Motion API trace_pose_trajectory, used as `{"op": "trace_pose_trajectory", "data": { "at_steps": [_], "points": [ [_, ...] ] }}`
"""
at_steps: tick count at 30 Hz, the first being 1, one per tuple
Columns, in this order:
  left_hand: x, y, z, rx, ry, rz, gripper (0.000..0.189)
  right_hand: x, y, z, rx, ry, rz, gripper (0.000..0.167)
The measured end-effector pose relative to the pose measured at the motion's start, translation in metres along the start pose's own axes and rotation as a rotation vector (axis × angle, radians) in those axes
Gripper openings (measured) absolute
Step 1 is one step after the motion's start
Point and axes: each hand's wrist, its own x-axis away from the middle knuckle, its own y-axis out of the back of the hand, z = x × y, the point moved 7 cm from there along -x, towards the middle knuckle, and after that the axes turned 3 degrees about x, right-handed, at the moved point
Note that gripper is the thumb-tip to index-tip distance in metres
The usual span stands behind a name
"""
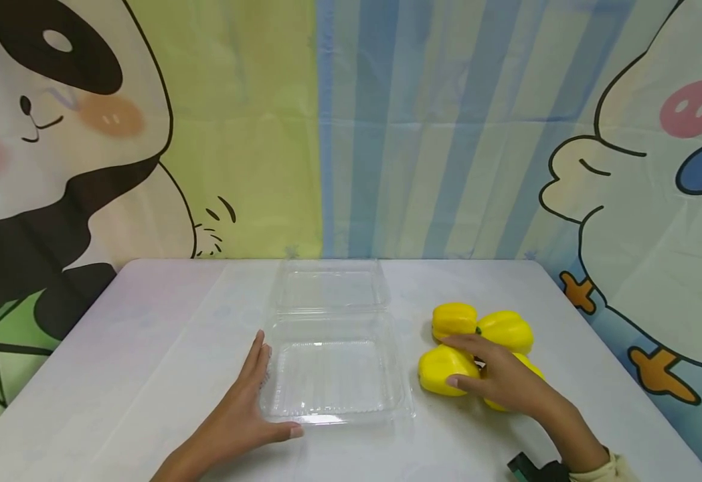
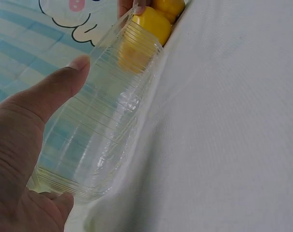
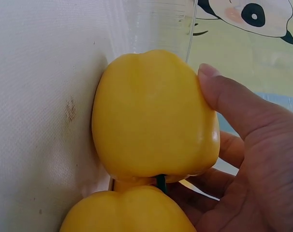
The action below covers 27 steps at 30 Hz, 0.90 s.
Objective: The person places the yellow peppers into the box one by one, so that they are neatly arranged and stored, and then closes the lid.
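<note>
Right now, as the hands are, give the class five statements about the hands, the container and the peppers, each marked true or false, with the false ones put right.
1. The left hand is at the left side of the clear container. True.
2. The container is closed. False: its lid is open.
3. The right hand has its thumb on a yellow pepper. True.
4. Every pepper lies inside the container. False: they are all outside it, to its right.
5. Four peppers show in the head view. True.

Our left hand and right hand bare. Past right hand, we wear cream sleeve, bit crinkly, and boxy black thing with green patch.
</note>
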Motion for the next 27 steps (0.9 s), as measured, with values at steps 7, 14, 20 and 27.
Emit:
{"op": "trace_pose_trajectory", "data": {
  "at_steps": [7, 14, 20, 27],
  "points": [
    [-0.0006, -0.0003, 0.0008, -0.002, 0.000, -0.005, 0.139, -0.0003, 0.0003, 0.0006, 0.000, -0.017, 0.002, 0.067],
    [-0.0003, 0.0000, 0.0024, -0.001, -0.001, -0.007, 0.138, -0.0010, 0.0012, 0.0029, -0.006, -0.003, -0.005, 0.065],
    [-0.0007, 0.0019, 0.0028, -0.004, -0.009, -0.019, 0.138, -0.0024, -0.0004, 0.0031, -0.003, 0.000, -0.005, 0.065],
    [-0.0006, -0.0002, 0.0034, -0.001, -0.007, -0.017, 0.138, -0.0019, -0.0018, 0.0022, 0.001, 0.006, -0.010, 0.064]
  ]
}}
